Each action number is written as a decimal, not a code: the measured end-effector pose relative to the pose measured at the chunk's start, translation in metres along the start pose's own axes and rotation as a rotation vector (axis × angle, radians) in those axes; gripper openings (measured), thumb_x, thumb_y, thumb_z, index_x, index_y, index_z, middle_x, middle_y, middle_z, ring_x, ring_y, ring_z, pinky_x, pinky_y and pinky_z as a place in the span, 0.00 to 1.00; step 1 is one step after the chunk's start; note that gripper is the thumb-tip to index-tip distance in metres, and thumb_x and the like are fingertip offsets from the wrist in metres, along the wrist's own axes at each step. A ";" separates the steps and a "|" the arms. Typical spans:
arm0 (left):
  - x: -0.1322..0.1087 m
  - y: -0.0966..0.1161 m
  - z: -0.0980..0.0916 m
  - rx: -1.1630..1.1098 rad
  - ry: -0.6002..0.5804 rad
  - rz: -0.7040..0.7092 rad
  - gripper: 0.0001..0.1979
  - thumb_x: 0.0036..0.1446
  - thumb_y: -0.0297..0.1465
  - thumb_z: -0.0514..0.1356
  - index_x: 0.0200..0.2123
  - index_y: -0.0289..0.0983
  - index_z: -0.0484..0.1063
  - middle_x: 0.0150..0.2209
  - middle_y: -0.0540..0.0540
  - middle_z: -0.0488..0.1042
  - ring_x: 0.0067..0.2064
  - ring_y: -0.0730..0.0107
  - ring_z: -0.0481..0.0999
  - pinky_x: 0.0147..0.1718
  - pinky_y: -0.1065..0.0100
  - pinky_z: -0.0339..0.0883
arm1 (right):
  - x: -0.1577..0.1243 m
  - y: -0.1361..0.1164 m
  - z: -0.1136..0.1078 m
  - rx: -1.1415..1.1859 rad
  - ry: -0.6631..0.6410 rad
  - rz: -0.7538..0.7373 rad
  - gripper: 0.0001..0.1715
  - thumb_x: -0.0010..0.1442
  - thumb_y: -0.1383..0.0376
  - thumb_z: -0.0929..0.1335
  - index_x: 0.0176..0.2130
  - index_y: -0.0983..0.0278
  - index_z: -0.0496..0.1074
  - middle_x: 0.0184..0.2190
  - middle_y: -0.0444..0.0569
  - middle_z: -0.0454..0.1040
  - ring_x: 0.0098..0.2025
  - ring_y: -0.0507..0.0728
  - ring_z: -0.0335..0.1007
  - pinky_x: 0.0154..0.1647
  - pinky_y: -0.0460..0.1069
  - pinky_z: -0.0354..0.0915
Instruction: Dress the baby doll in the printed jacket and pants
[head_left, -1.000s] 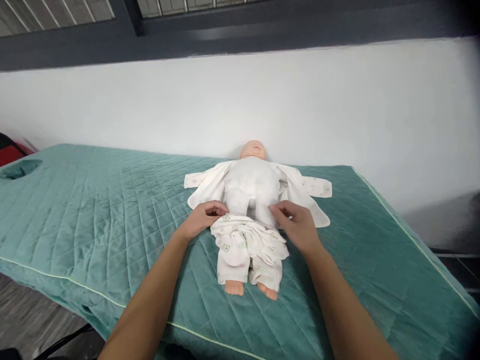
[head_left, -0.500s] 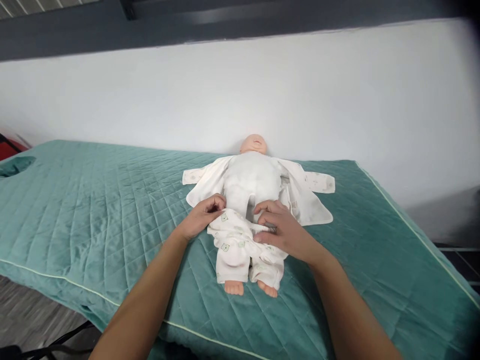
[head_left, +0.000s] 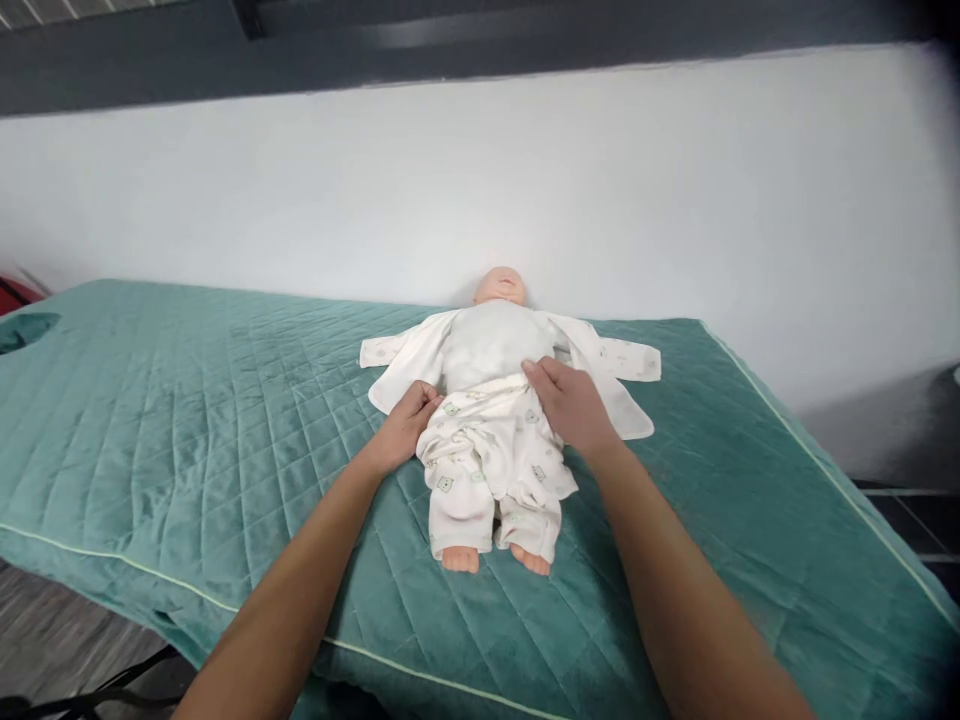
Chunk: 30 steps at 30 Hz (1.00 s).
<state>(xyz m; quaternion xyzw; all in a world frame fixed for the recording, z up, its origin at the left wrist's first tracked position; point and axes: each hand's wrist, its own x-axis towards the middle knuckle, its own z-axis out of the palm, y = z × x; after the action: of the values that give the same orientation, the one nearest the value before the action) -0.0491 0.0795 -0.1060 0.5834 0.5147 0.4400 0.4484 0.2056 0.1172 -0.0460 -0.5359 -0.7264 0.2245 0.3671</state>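
A: There's a white wall [head_left: 300,200] behind and a green quilted bed cover [head_left: 225,450] in front. Where's the baby doll [head_left: 487,345]?
B: On its back on the cover, head [head_left: 500,287] by the wall, toes toward the person. The white jacket [head_left: 626,405] lies spread open around the torso, and the printed trousers [head_left: 517,440] reach the hips.
A: And the hands?
B: The right hand [head_left: 574,408] has thumb and fingers clamped on the front of the waistband [head_left: 487,389]. The left hand [head_left: 407,424] has its fingers bunched together, apparently pinching the side edge; its tips are partly hidden.
A: How would you do this well?
B: The waistband looks higher by the right hand, so I'd raise the left side to match. I'd ease the back over the seat in small tugs, smooth the bunched thighs, and keep the jacket's flaps outside
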 end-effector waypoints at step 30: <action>0.009 0.034 0.015 0.323 0.218 0.289 0.09 0.60 0.37 0.63 0.43 0.42 0.75 0.57 0.42 0.68 0.63 0.56 0.65 0.64 0.54 0.58 | -0.002 0.042 -0.029 0.252 -0.411 -0.131 0.21 0.52 0.51 0.77 0.42 0.58 0.76 0.49 0.50 0.67 0.50 0.59 0.68 0.54 0.55 0.67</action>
<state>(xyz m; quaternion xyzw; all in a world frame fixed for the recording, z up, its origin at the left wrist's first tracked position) -0.0265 0.0850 -0.0752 0.6642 0.5347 0.4722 0.2234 0.2543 0.1275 -0.0584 -0.3807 -0.7852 0.3936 0.2892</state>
